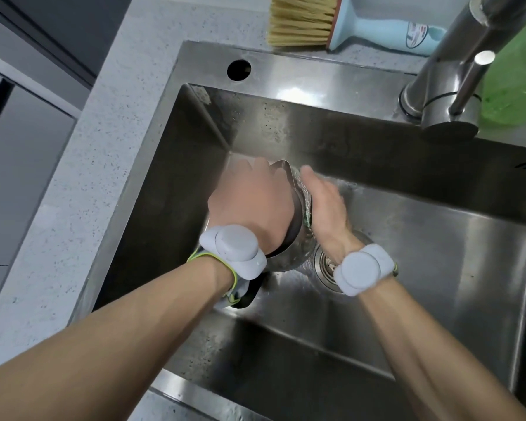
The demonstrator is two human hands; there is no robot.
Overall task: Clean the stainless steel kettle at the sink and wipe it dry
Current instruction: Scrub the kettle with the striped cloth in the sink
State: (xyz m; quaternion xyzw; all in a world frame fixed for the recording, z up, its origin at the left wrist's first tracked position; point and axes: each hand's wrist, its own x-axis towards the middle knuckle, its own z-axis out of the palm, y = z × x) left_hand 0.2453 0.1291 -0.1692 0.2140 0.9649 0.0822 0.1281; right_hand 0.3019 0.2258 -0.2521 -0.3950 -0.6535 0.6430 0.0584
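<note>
Over a steel sink (407,238), a person is gripping the stainless steel kettle (298,214) with the left hand (249,205), fingers curled around its far side, while the right hand (325,205) is pressing flat, fingers straight, against its wet wall. The kettle is sitting low in the basin beside the drain (325,265). A brush (346,22) is lying on the desk (104,147) behind, near the faucet (456,74).
</note>
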